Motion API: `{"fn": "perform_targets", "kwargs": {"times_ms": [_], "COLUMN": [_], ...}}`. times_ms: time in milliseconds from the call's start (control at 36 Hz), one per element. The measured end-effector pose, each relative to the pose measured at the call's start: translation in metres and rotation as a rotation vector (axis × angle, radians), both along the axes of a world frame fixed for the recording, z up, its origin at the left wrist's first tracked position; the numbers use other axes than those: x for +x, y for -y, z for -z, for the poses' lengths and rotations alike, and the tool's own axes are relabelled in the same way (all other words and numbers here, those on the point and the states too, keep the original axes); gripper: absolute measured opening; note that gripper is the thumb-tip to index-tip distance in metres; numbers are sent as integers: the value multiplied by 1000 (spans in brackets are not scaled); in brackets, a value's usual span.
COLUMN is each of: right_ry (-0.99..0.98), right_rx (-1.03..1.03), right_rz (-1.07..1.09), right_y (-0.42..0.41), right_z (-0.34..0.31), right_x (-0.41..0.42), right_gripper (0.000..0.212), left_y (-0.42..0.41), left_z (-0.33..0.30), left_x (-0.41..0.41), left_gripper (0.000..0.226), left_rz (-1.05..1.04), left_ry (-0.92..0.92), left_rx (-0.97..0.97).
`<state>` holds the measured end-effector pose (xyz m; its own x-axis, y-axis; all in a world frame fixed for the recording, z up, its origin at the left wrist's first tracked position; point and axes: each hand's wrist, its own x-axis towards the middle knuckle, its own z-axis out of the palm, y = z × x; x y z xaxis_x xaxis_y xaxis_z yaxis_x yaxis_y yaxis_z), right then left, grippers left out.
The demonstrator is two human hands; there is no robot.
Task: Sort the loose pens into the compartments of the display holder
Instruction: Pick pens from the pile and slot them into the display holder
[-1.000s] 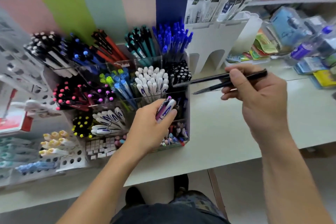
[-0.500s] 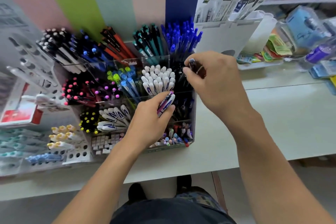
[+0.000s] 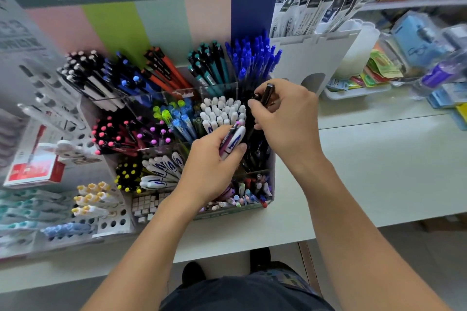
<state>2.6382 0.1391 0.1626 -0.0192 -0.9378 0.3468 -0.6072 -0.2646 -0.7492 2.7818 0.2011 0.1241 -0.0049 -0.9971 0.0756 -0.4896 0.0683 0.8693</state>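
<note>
Centrally, the clear acrylic display holder (image 3: 271,171) stands on the white desk (image 3: 379,159), divided into tiered compartments. The right hand (image 3: 288,118) hovers over the holder's right-hand middle compartment, its fingers curled round black pens (image 3: 266,94); their long axis runs near upright, tilted slightly right, caps uppermost, lower ends hidden among the dark pens already standing there. How many pens the hand holds cannot be told. The left hand (image 3: 209,169), just beside and touching nothing of the right, grips a white-and-purple pen (image 3: 233,141) between thumb and fingers; this pen slants up and to the right, its cap end highest, above the boundary between the white-capped pens and the dark compartment.

Contents by compartment: the back row holds black-and-white pens (image 3: 86,73), blue-tipped pens (image 3: 129,81), orange pens (image 3: 166,68), teal pens (image 3: 209,63) and blue pens (image 3: 252,55), all fanning upward. The middle row holds pink-tipped black pens (image 3: 113,134), translucent green and blue pens (image 3: 174,118) and white-capped pens (image 3: 222,111). The lower row holds yellow-tipped black pens (image 3: 126,174) and white pens with blue lettering (image 3: 161,171), which lean left. The front tray contains small mixed-colour items (image 3: 250,194), too blurred to identify.

A white perforated rack (image 3: 111,222) left of the holder carries yellow-capped pens (image 3: 91,197).
</note>
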Motion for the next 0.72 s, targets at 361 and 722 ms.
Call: {"fn": "perform_targets", "kwargs": {"times_ms": [361,722], "right_ry": [18,-98], "right_rx": [-172,-144], "right_rz": [14,-44], "right_y": [-8,3], "right_z": [13,19], "right_x": [1,-2], "right_gripper": [5,20], "left_y": [-4,-9], "left_z": [3,0], "left_x": [4,10], "left_gripper": [14,15], "left_rz": [-119,-157], "left_ry": [-443,-682], "left_rx": [200,379]}}
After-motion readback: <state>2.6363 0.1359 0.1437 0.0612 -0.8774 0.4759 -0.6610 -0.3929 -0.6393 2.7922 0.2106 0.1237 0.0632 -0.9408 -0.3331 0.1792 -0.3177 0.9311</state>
